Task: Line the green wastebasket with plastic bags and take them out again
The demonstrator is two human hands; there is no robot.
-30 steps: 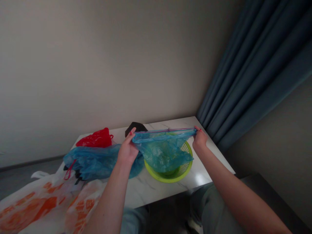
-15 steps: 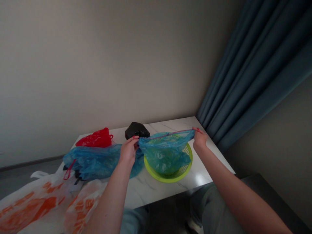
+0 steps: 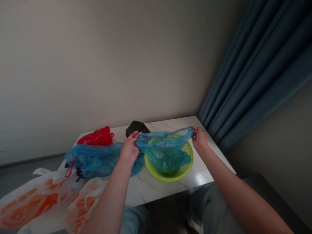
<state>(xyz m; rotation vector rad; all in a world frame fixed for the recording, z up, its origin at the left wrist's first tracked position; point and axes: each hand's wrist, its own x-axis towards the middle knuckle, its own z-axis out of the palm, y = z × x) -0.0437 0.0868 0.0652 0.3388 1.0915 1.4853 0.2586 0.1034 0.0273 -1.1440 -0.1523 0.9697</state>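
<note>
A translucent blue plastic bag (image 3: pixel 162 156) with a pinkish drawstring along its mouth hangs down into a lime-green basket (image 3: pixel 170 178). My left hand (image 3: pixel 130 145) pinches the left side of the bag's mouth. On the other side, my right hand (image 3: pixel 199 138) grips the right corner, just past the basket's far right rim. The mouth is stretched between both hands, above the basket. Its lower part sags inside the basket, against the slotted wall. What lies under the bag in the basket is hidden.
Left on the marble-patterned table (image 3: pixel 143 193) lie a second blue bag (image 3: pixel 97 159), a red bag (image 3: pixel 97 137) and a black bundle (image 3: pixel 136 127). White bags with orange print (image 3: pixel 31 204) sit front left. A wall stands behind; a blue curtain (image 3: pixel 243 71) hangs right.
My left hand has shifted slightly up along the bag's mouth, and my right hand slightly left. The bag's mouth sits a little differently; both hands still hold it.
</note>
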